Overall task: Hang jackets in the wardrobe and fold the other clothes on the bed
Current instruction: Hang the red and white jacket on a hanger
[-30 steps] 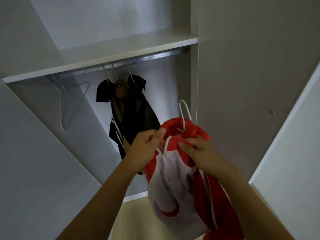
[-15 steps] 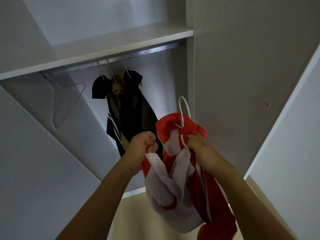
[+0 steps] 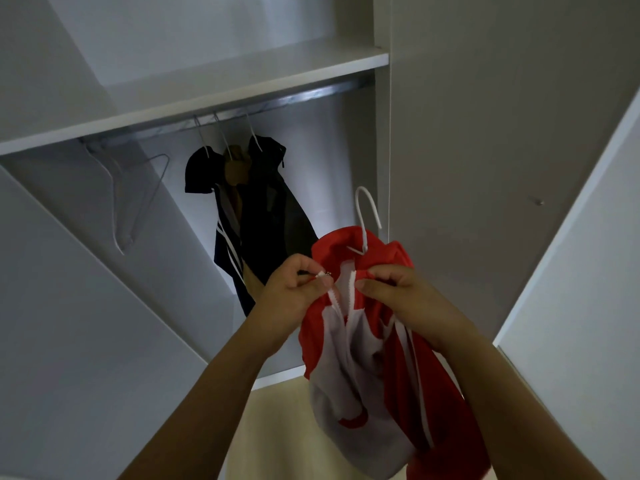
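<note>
Inside the white wardrobe (image 3: 433,168), the rail (image 3: 242,107) lies up-left of the red jacket (image 3: 381,341), whose hanger hook (image 3: 367,213) points upward; left hand (image 3: 294,292) pinches apparently the zipper pull, right hand (image 3: 398,292) grips the collar.

Both hands (image 3: 346,289) raised, fingers pinched

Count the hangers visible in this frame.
5. An empty hanger at the rail's left, three under the dark jackets, and one white hanger in the red jacket. More may be hidden.
</note>
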Motion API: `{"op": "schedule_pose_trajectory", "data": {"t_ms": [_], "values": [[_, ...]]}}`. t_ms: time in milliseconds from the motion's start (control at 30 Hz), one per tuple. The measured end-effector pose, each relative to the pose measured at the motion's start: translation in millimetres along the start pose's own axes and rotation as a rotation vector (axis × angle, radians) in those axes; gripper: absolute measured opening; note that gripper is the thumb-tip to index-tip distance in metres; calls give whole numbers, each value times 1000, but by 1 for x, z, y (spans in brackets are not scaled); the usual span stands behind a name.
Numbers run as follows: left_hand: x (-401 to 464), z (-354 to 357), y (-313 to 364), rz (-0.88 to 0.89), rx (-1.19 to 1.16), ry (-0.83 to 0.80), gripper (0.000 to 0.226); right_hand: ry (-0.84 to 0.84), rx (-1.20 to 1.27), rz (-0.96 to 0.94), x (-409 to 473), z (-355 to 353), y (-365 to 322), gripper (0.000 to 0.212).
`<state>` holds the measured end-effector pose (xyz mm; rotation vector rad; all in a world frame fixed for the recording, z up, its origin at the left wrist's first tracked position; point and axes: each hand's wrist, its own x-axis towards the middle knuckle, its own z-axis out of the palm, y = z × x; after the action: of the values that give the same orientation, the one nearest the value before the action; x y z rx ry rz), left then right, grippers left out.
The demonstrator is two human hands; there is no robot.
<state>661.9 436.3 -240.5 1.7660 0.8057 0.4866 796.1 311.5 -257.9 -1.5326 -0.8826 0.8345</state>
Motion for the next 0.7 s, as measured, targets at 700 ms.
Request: {"op": "schedule_pose_trajectory", "data": {"t_ms": [700], "values": [[2, -2, -10, -5, -262, -159, 10, -113, -22, 92, -8, 1, -1, 32]]}}
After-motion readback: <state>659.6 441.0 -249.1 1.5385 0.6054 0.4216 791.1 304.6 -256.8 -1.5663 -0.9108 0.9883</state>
